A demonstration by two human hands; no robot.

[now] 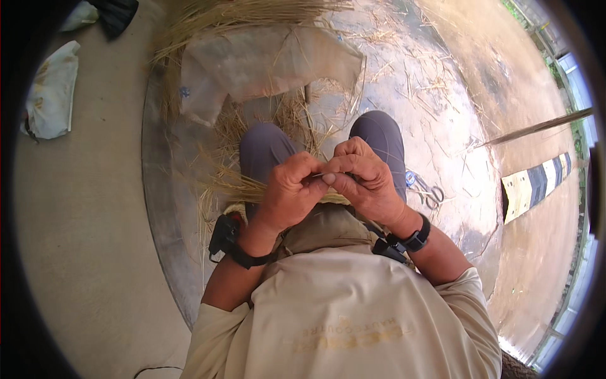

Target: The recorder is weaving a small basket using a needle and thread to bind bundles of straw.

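My left hand [293,189] and my right hand [363,180] meet above my lap, fingertips almost touching. Both are closed in a pinch. A thin, pale strand [319,175] shows between the fingertips; whether it is straw or something else, I cannot tell. Below and to the left of my left hand, a bundle of straw [237,188] lies across my thigh. Loose straw [293,117] is spread between and beyond my knees. To the right of my right knee lies a pair of dark-handled scissors [433,196], on the sheet.
A translucent plastic sheet [271,60] lies ahead of my knees, against a large straw pile [252,16]. A white sack [53,95] rests on the floor at far left. To the right are a pole [536,131] and a black-and-white striped block [536,185].
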